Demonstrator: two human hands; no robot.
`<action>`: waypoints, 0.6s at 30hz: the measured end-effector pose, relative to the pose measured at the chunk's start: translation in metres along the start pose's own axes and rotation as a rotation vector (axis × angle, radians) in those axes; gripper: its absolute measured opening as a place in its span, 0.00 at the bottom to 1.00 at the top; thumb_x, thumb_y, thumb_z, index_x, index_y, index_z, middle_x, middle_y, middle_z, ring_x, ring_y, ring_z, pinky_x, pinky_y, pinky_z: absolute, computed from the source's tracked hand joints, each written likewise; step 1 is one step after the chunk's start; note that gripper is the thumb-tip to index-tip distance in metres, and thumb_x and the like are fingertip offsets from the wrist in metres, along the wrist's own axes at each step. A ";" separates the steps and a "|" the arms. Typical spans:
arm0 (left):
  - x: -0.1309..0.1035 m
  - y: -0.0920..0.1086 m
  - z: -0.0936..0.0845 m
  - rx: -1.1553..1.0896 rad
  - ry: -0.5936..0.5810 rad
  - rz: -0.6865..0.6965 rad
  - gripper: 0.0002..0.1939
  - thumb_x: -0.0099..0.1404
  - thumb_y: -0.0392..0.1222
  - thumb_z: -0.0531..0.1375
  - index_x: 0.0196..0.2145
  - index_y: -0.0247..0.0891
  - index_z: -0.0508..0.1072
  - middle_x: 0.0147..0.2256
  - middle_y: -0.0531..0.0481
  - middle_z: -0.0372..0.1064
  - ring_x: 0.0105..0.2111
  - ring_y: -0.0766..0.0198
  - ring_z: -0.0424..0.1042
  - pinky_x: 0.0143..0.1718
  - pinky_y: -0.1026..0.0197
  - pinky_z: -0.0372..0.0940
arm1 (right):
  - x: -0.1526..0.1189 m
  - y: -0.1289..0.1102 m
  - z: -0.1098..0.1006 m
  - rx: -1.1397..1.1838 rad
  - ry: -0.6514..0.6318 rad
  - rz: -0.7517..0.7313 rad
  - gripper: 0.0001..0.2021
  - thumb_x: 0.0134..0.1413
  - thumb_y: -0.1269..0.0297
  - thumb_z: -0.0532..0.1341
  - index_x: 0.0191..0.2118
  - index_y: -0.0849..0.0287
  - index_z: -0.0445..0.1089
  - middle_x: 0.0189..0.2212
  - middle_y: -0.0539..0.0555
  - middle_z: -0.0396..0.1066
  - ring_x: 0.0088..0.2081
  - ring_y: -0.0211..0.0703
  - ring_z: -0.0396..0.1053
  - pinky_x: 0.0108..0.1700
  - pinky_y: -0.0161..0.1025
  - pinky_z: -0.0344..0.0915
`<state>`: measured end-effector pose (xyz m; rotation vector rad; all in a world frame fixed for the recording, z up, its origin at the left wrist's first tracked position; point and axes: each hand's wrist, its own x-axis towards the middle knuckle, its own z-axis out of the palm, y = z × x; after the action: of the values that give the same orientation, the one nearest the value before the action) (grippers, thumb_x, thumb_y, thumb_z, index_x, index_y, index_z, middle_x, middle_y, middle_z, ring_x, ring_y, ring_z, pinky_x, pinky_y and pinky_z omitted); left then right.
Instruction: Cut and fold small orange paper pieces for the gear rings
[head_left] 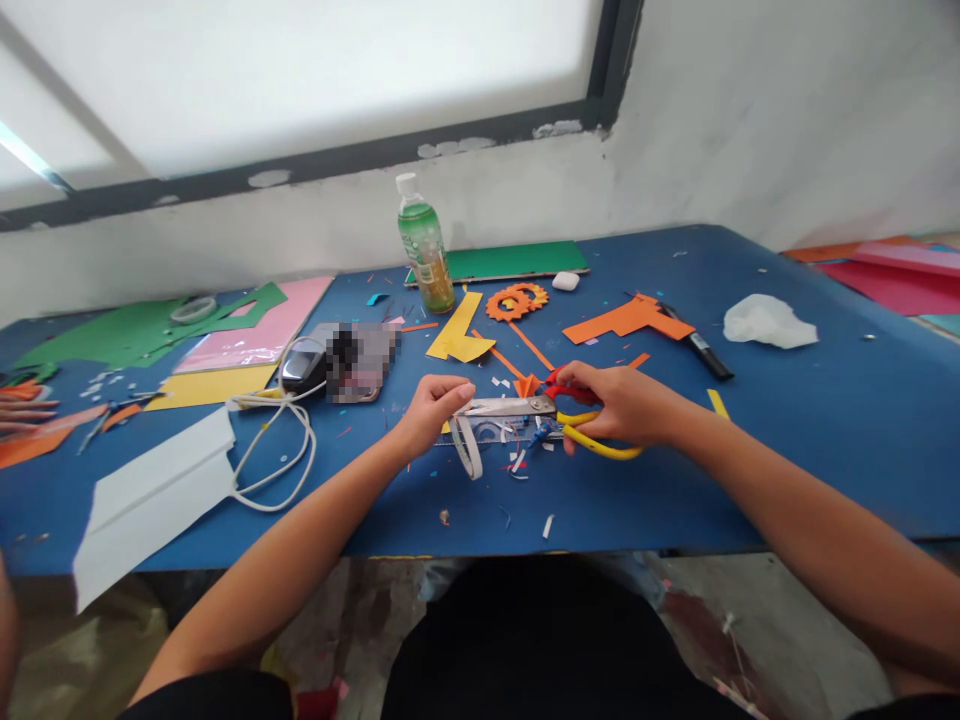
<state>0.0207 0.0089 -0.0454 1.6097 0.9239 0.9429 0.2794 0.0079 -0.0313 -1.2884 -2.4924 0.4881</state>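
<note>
In my right hand (622, 402) is a pair of scissors (541, 404) with one red and one yellow handle, fingers through the loops. Its blades point left and reach the fingertips of my left hand (433, 412). Those fingers are pinched on a narrow white roll of tape (470, 452), which hangs below them over the table. Whether a strip of tape lies between the blades is too small to tell. Under the scissors lie a transparent ruler (491, 432) and a blue object (540, 434). A folded orange paper piece (527, 385) sits just behind the blades.
Yellow paper (459, 335), orange gear-shaped cutouts (508, 303), an orange paper shape (626, 318) and a black marker (701, 345) lie beyond. A bottle (426, 250) stands at the back. Left are a white cable (300, 460), white paper (161, 495) and another person's hand (22, 410).
</note>
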 end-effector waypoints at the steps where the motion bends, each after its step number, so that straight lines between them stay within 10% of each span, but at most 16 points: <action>1: 0.000 0.000 0.000 -0.013 0.002 -0.004 0.24 0.56 0.57 0.54 0.14 0.39 0.52 0.15 0.58 0.42 0.17 0.70 0.46 0.20 0.62 0.43 | 0.000 0.001 0.001 -0.011 0.009 -0.004 0.31 0.34 0.43 0.65 0.45 0.57 0.63 0.27 0.51 0.71 0.27 0.43 0.68 0.27 0.34 0.58; 18: -0.004 0.012 0.005 -0.007 -0.063 0.048 0.25 0.53 0.58 0.56 0.15 0.39 0.49 0.18 0.57 0.42 0.19 0.70 0.45 0.22 0.62 0.44 | -0.003 0.008 -0.001 -0.119 0.142 -0.101 0.25 0.40 0.49 0.63 0.44 0.57 0.65 0.29 0.52 0.72 0.26 0.41 0.68 0.26 0.35 0.59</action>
<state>0.0247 0.0008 -0.0348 1.6533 0.8408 0.9219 0.2877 0.0100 -0.0342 -1.1873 -2.4841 0.2197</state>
